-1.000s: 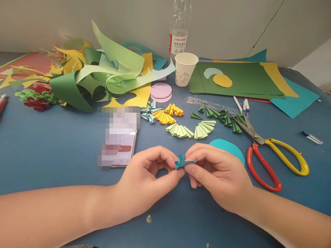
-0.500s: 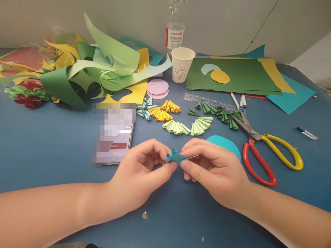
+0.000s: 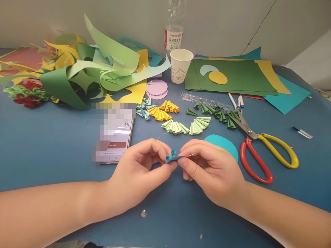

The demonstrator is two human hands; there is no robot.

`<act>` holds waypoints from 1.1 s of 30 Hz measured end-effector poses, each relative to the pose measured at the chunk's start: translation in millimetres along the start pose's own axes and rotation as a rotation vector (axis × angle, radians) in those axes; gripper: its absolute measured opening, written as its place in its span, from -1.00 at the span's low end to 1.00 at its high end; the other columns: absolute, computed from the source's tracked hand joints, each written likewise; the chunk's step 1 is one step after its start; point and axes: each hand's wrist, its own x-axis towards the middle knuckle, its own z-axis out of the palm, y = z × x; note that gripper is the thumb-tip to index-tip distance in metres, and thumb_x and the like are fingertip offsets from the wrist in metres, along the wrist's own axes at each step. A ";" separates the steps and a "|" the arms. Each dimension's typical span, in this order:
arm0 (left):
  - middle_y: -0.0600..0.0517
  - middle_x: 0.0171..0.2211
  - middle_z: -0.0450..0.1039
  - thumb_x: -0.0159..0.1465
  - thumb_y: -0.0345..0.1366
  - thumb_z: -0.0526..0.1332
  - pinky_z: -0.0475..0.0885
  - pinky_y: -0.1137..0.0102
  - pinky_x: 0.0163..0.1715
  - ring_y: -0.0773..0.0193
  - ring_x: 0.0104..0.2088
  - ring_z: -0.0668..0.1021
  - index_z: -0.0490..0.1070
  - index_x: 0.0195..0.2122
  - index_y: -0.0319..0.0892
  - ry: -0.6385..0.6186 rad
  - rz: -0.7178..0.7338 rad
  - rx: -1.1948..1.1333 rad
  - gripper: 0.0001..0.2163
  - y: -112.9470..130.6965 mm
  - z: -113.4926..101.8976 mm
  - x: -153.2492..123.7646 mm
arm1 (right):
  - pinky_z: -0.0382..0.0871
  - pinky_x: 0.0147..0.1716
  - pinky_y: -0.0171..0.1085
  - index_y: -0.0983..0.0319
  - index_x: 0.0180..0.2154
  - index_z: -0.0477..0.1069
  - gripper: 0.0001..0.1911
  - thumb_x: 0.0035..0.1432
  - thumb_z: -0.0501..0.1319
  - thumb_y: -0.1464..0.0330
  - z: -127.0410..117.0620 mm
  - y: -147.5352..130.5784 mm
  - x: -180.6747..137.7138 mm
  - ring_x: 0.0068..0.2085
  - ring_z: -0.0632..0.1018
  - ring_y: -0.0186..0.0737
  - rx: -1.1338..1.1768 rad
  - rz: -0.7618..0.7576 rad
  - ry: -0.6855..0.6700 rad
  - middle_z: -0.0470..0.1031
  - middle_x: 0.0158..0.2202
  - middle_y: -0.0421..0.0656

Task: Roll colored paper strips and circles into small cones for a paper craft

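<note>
Both hands meet low over the blue table (image 3: 51, 144) and pinch one small teal paper curl (image 3: 171, 157). My left hand (image 3: 141, 172) grips its rolled left end between thumb and forefinger. My right hand (image 3: 210, 170) pinches the flat right end, where a thin pin-like tip (image 3: 191, 155) sticks out. A teal paper disc (image 3: 222, 146) lies just behind my right hand. Rows of folded paper cones, pale blue (image 3: 143, 108), yellow (image 3: 165, 111), light green (image 3: 186, 126) and dark green (image 3: 219, 115), lie further back.
A phone (image 3: 113, 137) lies left of the hands. Red and yellow scissors (image 3: 261, 148) lie to the right, with pens (image 3: 236, 101) and a clear ruler (image 3: 204, 101) behind. A heap of cut paper (image 3: 90, 74), a paper cup (image 3: 181, 65), a bottle (image 3: 173, 31) and green sheets (image 3: 232, 81) stand at the back.
The teal piece has been rolled tighter and lies flatter between the fingers. The view has shifted a little, so everything sits slightly further left and higher.
</note>
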 end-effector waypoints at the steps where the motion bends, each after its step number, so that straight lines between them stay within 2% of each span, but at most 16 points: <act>1: 0.06 -0.35 0.57 0.24 -0.47 0.46 0.59 0.47 -0.27 0.36 -0.31 0.61 0.46 -0.42 -0.14 0.006 0.000 0.004 -0.79 -0.1 0.0 -0.3 | 0.52 -0.51 -0.33 0.22 -0.24 0.55 -0.89 0.43 0.34 0.44 0.2 -0.1 0.1 -0.46 0.58 -0.33 -0.015 -0.011 0.002 0.57 -0.32 -0.14; 7: 0.06 -0.37 0.55 0.23 -0.41 0.50 0.59 0.44 -0.30 0.33 -0.33 0.59 0.44 -0.42 -0.13 0.045 -0.022 0.025 -0.77 -1.2 -0.9 -2.9 | 0.54 -0.40 -0.29 0.21 -0.23 0.53 -0.90 0.41 0.34 0.47 0.0 1.5 1.0 -0.37 0.60 -0.28 -0.091 -0.124 0.020 0.57 -0.34 -0.15; 12: 0.07 -0.38 0.55 0.24 -0.42 0.49 0.58 0.47 -0.29 0.35 -0.33 0.59 0.46 -0.43 -0.13 0.030 -0.007 0.021 -0.78 -1.0 -0.3 -1.8 | 0.54 -0.39 -0.31 0.22 -0.21 0.52 -0.91 0.41 0.32 0.49 -0.7 4.5 2.5 -0.33 0.60 -0.28 -0.123 -0.201 0.009 0.58 -0.29 -0.12; 18: 0.06 -0.34 0.58 0.24 -0.44 0.47 0.57 0.48 -0.29 0.35 -0.31 0.61 0.46 -0.41 -0.13 0.049 -0.023 0.043 -0.80 -1.5 -0.8 -0.2 | 0.56 -0.39 -0.26 0.20 -0.21 0.53 -0.90 0.44 0.30 0.43 0.8 5.4 3.6 -0.33 0.59 -0.24 -0.091 -0.122 0.013 0.56 -0.31 -0.12; 21: 0.07 -0.34 0.57 0.24 -0.40 0.47 0.55 0.48 -0.35 0.35 -0.35 0.59 0.47 -0.40 -0.13 0.074 -0.067 0.065 -0.81 1.5 -0.3 -0.3 | 0.58 -0.43 -0.27 0.19 -0.15 0.56 -0.97 0.43 0.33 0.42 0.6 5.0 2.2 -0.35 0.61 -0.26 0.014 -0.068 -0.018 0.57 -0.25 -0.10; 24: 0.07 -0.37 0.55 0.21 -0.38 0.48 0.53 0.47 -0.38 0.35 -0.38 0.56 0.46 -0.41 -0.13 0.077 -0.074 0.072 -0.80 4.0 0.6 -0.5 | 0.59 -0.45 -0.28 0.18 -0.13 0.56 -0.95 0.42 0.32 0.44 0.6 4.9 1.1 -0.35 0.63 -0.25 0.070 -0.038 -0.019 0.58 -0.21 -0.08; 28: 0.07 -0.35 0.55 0.22 -0.40 0.48 0.55 0.47 -0.32 0.34 -0.33 0.59 0.45 -0.42 -0.13 0.059 -0.046 0.080 -0.79 2.0 0.4 -0.7 | 0.56 -0.45 -0.30 0.19 -0.19 0.55 -0.95 0.41 0.34 0.43 1.0 5.0 0.8 -0.33 0.63 -0.24 0.033 -0.045 0.006 0.57 -0.28 -0.11; 33: 0.07 -0.35 0.55 0.23 -0.32 0.52 0.55 0.47 -0.35 0.36 -0.36 0.57 0.48 -0.35 -0.12 0.065 -0.070 0.065 -0.79 -1.3 -2.3 -1.5 | 0.54 -0.49 -0.31 0.19 -0.21 0.52 -0.90 0.45 0.34 0.35 0.1 3.1 0.4 -0.44 0.58 -0.31 0.036 0.008 0.000 0.56 -0.35 -0.15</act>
